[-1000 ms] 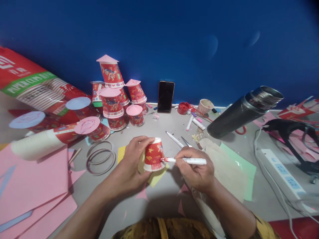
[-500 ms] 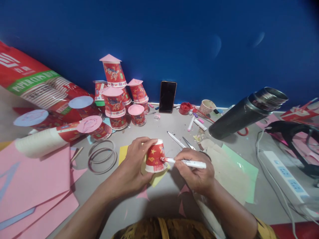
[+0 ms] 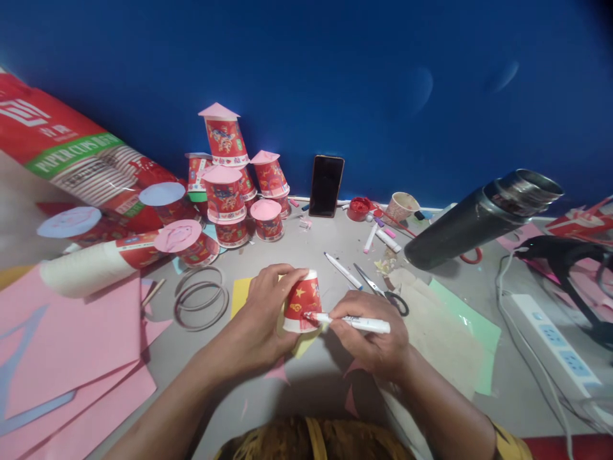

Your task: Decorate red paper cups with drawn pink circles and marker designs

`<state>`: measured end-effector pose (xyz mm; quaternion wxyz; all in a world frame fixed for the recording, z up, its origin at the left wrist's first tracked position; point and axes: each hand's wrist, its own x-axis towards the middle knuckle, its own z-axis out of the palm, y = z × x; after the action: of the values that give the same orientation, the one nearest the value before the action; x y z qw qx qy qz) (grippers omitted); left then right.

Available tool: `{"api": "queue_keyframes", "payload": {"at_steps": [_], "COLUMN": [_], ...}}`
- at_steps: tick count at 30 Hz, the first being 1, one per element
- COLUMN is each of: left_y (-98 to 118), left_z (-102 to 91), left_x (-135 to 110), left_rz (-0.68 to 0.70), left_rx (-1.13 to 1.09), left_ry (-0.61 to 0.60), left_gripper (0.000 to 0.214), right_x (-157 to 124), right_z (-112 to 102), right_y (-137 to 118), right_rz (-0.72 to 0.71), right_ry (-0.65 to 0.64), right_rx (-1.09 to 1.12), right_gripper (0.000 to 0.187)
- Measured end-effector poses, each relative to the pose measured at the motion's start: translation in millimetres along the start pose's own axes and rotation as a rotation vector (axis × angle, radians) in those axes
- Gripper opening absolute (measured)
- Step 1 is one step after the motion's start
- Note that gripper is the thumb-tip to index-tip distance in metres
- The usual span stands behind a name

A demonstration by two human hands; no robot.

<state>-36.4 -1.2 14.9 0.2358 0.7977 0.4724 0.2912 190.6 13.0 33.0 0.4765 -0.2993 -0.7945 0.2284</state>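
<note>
My left hand (image 3: 268,313) is wrapped round a red paper cup (image 3: 303,303) with gold stars, held upside down with its white rim at the bottom. My right hand (image 3: 371,332) grips a white marker (image 3: 361,322) whose red tip touches the lower side of the cup. Red colouring shows on the white band near the rim. Under the cup lies a yellow paper (image 3: 240,297). Just beyond my right hand are a pair of scissors (image 3: 376,284) and another white marker (image 3: 343,271).
Cups with pink paper roofs (image 3: 224,195) stand stacked at the back left, before a paper cup bag (image 3: 76,150). Rings (image 3: 201,299) and pink sheets (image 3: 71,338) lie left. A phone (image 3: 326,186) leans on the blue wall. A dark flask (image 3: 472,220) and power strip (image 3: 555,342) are right.
The marker tip has moved slightly left along the cup's lower side. My right hand has shifted a little left, uncovering the scissors' handle. The whole view has moved slightly.
</note>
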Motion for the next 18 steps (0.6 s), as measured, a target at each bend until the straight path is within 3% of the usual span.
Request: {"api": "queue_keyframes", "payload": {"at_steps": [18], "left_y": [-0.3], "left_z": [-1.6], "left_x": [0.7], "left_rz": [-0.004], "left_rx": [-0.029], "left_ry": [-0.013], "left_gripper": [0.073], "right_x": [-2.0], "right_z": [0.8], "right_y": [-0.2], "right_rz": [-0.094], "right_ry": [-0.002], "right_rx": [-0.031], "right_gripper": [0.016]}}
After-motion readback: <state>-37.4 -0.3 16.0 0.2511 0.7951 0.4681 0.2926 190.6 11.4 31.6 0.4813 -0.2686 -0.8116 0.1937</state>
